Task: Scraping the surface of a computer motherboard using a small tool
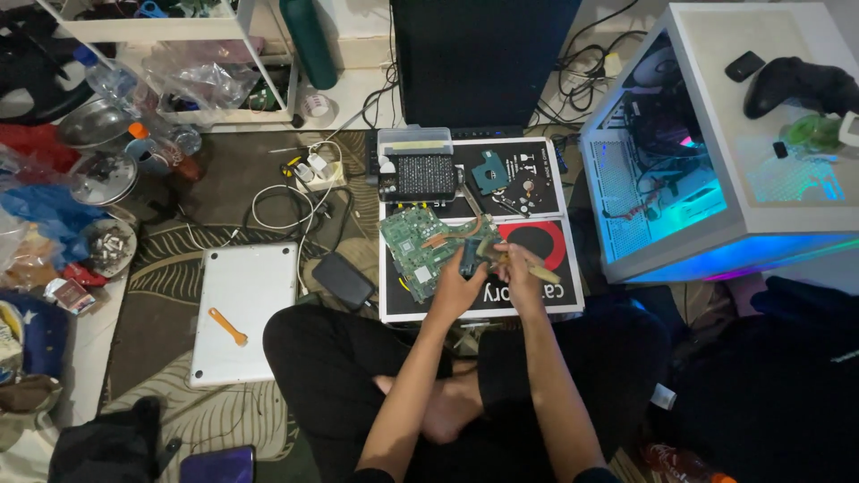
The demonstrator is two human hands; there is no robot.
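Fingers of left hand (458, 284) curled round dark part (469, 259), right hand (517, 268) gripping brush (540, 273)

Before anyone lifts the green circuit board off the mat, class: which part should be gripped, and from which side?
Probably grip the green circuit board by its bare left edge, coming from the left. It lies flat on the black mat, and the left hand and right hand already crowd its right end, where copper pipes sit.

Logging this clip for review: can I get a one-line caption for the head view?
Seated cross-legged, a person's left hand steadies a green circuit board while the right hand holds a brush over it.
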